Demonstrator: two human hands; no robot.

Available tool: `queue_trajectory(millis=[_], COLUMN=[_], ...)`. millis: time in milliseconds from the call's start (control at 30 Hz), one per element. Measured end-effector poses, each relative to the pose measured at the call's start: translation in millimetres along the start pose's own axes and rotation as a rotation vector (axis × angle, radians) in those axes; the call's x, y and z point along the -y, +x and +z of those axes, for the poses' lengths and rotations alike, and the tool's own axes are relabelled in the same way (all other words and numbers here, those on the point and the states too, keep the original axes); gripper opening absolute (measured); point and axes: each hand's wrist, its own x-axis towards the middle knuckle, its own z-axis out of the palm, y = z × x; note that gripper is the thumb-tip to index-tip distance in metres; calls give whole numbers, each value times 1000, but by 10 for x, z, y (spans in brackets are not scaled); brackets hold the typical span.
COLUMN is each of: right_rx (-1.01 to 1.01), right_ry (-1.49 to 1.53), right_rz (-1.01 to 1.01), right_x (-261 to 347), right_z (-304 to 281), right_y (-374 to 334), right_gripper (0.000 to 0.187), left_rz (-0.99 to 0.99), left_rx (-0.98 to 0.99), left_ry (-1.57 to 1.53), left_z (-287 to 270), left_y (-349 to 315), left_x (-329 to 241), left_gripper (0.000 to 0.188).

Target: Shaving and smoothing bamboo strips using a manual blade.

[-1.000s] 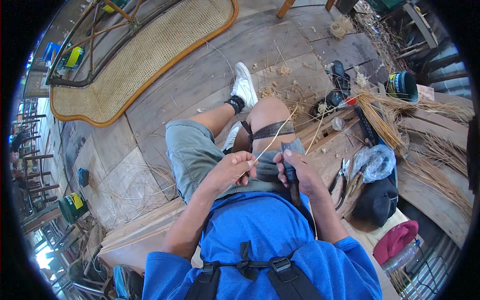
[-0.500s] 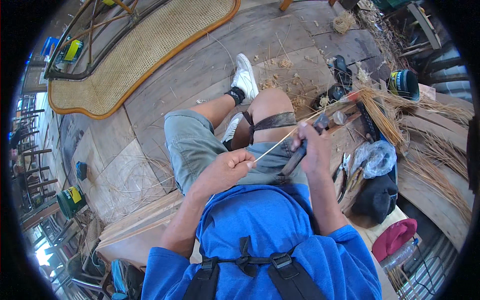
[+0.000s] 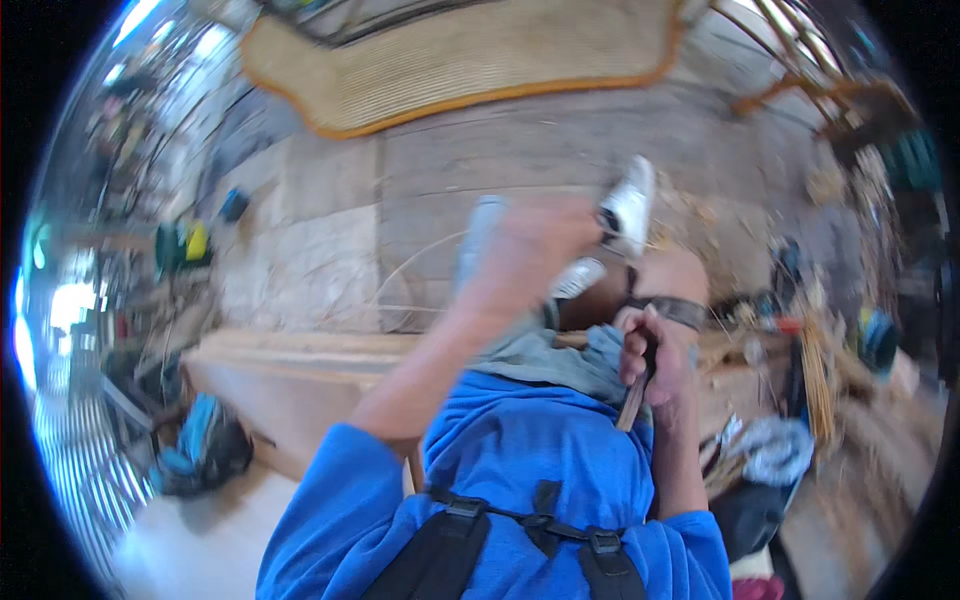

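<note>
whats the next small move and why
Probably draw the left hand in toward the right hand: the left is stretched out ahead, too blurred to show any hold, while the right holds a slim tool near the blue shirt.

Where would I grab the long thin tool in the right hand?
Probably pinch the tool by its lower end, coming from beside the blue shirt. That narrow, straight end slants out below the right hand, which covers the part above. It's too blurry to tell what's sharp, so go carefully.
</note>
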Motion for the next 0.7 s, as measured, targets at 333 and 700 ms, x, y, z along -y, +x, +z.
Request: queue_trajectory(millis=[333,700], right_rx=[212,-194], right_ry=[6,4], right_rz=[-196,-674], right_x=[110,768], right_z=[322,-91], right_y=[521,235], right_gripper=[27,15], left_rz=[329,-289], left_rx=[0,354], left_ry=[-345,-11], left_z=[677,-46], left_y=[-830,-1613], left_x=[-377,832], left_gripper=[23,27])
